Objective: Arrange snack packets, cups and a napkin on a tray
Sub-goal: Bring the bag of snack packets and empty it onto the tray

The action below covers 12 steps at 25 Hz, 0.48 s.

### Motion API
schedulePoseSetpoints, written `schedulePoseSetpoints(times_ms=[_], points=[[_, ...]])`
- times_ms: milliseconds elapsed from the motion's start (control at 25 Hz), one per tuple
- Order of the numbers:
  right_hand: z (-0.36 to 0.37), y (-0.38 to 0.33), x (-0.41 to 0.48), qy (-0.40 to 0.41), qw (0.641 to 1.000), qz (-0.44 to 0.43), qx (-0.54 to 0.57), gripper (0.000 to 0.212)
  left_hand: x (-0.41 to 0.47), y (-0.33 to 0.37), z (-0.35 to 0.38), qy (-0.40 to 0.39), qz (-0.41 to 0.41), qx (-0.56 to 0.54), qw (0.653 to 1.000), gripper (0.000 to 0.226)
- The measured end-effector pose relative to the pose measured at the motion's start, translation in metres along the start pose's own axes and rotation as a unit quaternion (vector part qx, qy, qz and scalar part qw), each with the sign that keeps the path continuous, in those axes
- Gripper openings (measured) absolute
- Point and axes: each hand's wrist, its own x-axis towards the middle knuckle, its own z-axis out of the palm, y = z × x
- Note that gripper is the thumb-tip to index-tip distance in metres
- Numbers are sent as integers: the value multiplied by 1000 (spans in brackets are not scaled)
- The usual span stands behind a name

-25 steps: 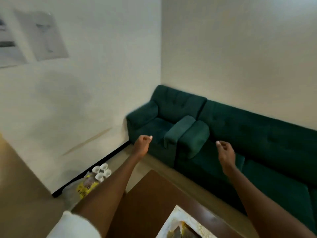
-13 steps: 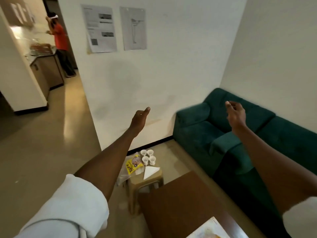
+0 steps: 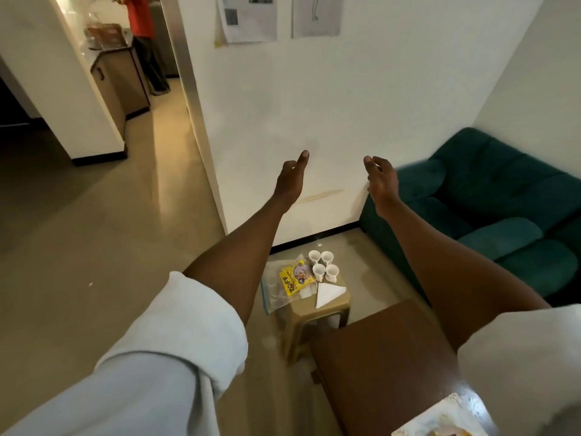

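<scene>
A small beige plastic stool (image 3: 341, 305) stands on the floor below my arms. On it lie a yellow snack packet (image 3: 294, 280), a clear zip bag (image 3: 275, 289), several small white cups (image 3: 323, 265) and a folded white napkin (image 3: 327, 294). A white patterned tray (image 3: 440, 418) peeks in at the bottom right on the brown table (image 3: 383, 357). My left hand (image 3: 290, 180) and my right hand (image 3: 382, 177) are stretched out in the air in front of the white wall, both holding nothing, fingers loosely apart.
A dark green sofa (image 3: 490, 202) fills the right side against the wall. A white wall corner (image 3: 201, 121) divides the room from a corridor on the left, where a person in a red top (image 3: 141, 17) stands by a counter (image 3: 119, 67).
The view has swung left and down from the sofa to the stool and corridor. Both hands stay raised and have come closer together; the stool with its items now sits below them.
</scene>
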Motion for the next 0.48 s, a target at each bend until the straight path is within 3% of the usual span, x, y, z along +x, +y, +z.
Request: schedulePoseSetpoints(times_ms=[120, 320, 480], points=[[42, 10, 18, -32, 999, 2, -6, 59, 33, -26, -3, 1, -27, -1, 1000, 67], [82, 68, 64, -37, 998, 44, -16, 59, 88, -91, -1, -5, -96, 15, 995, 61], [112, 146, 103, -53, 993, 98, -34, 59, 142, -166, 20, 5, -154, 11, 988, 76]])
